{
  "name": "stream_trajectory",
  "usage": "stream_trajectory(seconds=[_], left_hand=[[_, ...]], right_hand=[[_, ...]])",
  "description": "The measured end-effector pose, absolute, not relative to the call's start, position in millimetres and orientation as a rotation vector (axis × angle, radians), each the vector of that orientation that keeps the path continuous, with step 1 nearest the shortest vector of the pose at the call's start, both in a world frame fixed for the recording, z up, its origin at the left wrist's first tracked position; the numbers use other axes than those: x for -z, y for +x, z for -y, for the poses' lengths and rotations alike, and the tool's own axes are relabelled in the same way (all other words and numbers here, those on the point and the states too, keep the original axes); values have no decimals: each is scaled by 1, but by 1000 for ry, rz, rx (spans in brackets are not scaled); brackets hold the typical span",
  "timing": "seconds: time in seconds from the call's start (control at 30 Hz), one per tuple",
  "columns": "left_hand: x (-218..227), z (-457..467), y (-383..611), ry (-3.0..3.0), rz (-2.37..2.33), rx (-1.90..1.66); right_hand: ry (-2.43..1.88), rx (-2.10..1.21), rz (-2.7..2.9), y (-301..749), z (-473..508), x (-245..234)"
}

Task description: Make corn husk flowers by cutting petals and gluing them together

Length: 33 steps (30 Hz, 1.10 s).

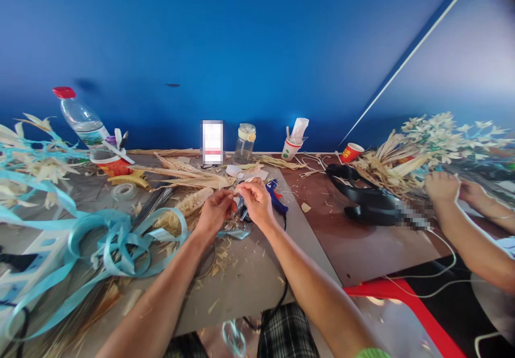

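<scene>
1. Fingers of the left hand and right hand appear pinched on a small, pale, husk-like strip above the grey counter; uneven pulling could tear it.
2. A blue, gun-shaped tool lies just beside the right hand; if hot, contact could burn.
3. Loose, light-blue, shiny ribbon lies near the left forearm; a sideways sweep could snag it.

I see a deep-blue wall, pale-turquoise ribbon, a cream husk scrap, straw-yellow corn husks, a blue glue gun, a red bottle cap, a red-and-yellow paper cup, and dark plaid trousers.
</scene>
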<state>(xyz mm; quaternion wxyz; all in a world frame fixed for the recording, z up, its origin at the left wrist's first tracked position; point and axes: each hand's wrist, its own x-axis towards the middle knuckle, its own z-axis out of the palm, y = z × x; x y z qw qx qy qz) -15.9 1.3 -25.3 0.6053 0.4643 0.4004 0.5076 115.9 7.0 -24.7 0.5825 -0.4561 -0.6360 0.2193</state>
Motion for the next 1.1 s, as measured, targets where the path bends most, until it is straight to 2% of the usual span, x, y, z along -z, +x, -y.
stream_trajectory(seconds=[0.33, 1.1], left_hand=[[21, 1, -16, 1058, -913, -1169], [23, 3, -18, 1140, -863, -1157]], right_hand=[[-1001, -564, 1460, 114, -9, 27], [-1044, -370, 1560, 115, -4, 24]])
